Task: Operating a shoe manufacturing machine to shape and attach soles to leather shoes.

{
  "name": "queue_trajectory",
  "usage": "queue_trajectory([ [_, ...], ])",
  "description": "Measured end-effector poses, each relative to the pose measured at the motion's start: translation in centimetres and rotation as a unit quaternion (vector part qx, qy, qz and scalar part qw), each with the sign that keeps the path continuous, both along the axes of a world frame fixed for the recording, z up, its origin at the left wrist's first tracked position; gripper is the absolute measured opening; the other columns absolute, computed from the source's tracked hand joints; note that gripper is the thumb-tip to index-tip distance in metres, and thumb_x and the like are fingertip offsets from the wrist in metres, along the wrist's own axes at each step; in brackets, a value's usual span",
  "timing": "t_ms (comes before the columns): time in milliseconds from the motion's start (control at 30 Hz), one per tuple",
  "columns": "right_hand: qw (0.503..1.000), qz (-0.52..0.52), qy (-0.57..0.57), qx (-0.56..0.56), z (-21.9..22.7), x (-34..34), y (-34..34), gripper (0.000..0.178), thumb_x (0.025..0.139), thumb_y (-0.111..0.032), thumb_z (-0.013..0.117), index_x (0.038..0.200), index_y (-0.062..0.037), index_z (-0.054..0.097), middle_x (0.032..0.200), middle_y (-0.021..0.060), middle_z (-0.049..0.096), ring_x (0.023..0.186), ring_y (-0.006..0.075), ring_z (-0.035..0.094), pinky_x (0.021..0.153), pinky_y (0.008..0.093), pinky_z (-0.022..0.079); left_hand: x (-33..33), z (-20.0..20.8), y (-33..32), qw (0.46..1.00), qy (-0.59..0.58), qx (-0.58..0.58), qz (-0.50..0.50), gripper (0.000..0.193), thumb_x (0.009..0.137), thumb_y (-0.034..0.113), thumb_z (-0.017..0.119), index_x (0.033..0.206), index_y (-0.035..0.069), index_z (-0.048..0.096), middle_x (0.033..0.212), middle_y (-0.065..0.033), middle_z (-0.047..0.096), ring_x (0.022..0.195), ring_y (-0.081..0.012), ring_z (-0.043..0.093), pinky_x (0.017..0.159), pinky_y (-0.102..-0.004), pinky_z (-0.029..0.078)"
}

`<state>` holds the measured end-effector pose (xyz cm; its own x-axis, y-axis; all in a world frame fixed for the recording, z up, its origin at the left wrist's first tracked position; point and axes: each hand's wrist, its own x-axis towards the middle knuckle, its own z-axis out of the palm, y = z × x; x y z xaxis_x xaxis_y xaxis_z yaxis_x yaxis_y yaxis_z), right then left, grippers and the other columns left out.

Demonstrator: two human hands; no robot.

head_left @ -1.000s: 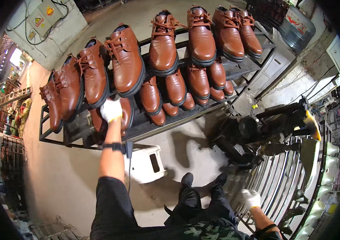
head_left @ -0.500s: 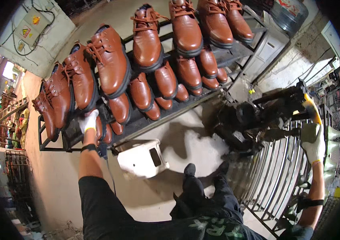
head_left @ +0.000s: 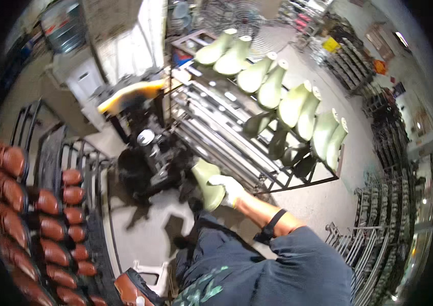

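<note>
In a white glove, my right hand (head_left: 231, 190) grips a pale green shoe last (head_left: 204, 176), its fingers wrapped over the lower end. This last is in front of my body, beside a dark machine (head_left: 147, 163) with a curved yellow part on top. At the bottom edge, a brown leather shoe (head_left: 127, 290) with a dark sole is tilted, away from the other shoes. A small white patch on it looks like the glove of my left hand (head_left: 140, 301); the rest of that hand is out of the picture.
Brown shoes fill a black rack (head_left: 107, 239) at the left. More green lasts (head_left: 270, 92) stand in pairs on a metal-bar rack (head_left: 298, 186) to the right of the machine. A white plastic stool (head_left: 158, 273) sits on the floor near me. Farther right are loaded shelving racks (head_left: 387, 224).
My view has swung right, so the shoe rack is now at the left. My left hand has come away from the rack. My right hand has moved nearer my body.
</note>
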<state>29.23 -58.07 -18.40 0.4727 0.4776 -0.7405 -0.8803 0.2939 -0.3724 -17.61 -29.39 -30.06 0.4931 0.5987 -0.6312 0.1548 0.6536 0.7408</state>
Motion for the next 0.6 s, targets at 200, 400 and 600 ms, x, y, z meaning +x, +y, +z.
queue_trajectory([
  [200, 0.958, -0.212, -0.121, 0.15, 0.0, 9.1, -8.3, 0.046, 0.089, -0.003, 0.063, 0.133, 0.005, 0.055, 0.118, 0.0245, 0.067, 0.105, 0.0425, 0.068, 0.099, 0.0566, 0.056, 9.4, 10.1, 0.0, 0.984, 0.084, -0.002, -0.157, 0.072, 0.076, 0.004, 0.074, 0.144, -0.001, 0.053, 0.123, -0.0141, 0.069, 0.096, -0.0275, 0.07, 0.085, -0.0437, 0.059],
  [400, 0.879, -0.406, -0.158, 0.196, -3.4, 21.6, -4.6, 0.024, 0.091, -0.007, 0.066, 0.115, -0.0053, 0.062, 0.105, 0.0116, 0.068, 0.098, 0.0326, 0.065, 0.094, 0.0574, 0.056, 22.9, 13.8, 0.1, 0.967, 0.082, 0.005, -0.242, 0.072, 0.065, -0.012, 0.077, 0.135, -0.004, 0.06, 0.109, -0.0131, 0.072, 0.082, -0.0249, 0.071, 0.069, -0.0368, 0.06],
  [600, 0.861, -0.501, -0.085, 0.002, -3.9, 25.9, -5.0, 0.035, 0.097, -0.029, 0.071, 0.125, -0.0092, 0.061, 0.111, 0.0087, 0.065, 0.098, 0.0307, 0.063, 0.089, 0.0522, 0.057, 31.4, 16.5, -4.4, 0.943, -0.047, 0.014, -0.33, 0.09, 0.056, -0.005, 0.086, 0.14, 0.0, 0.056, 0.129, -0.0087, 0.068, 0.115, -0.0246, 0.067, 0.1, -0.0397, 0.055],
])
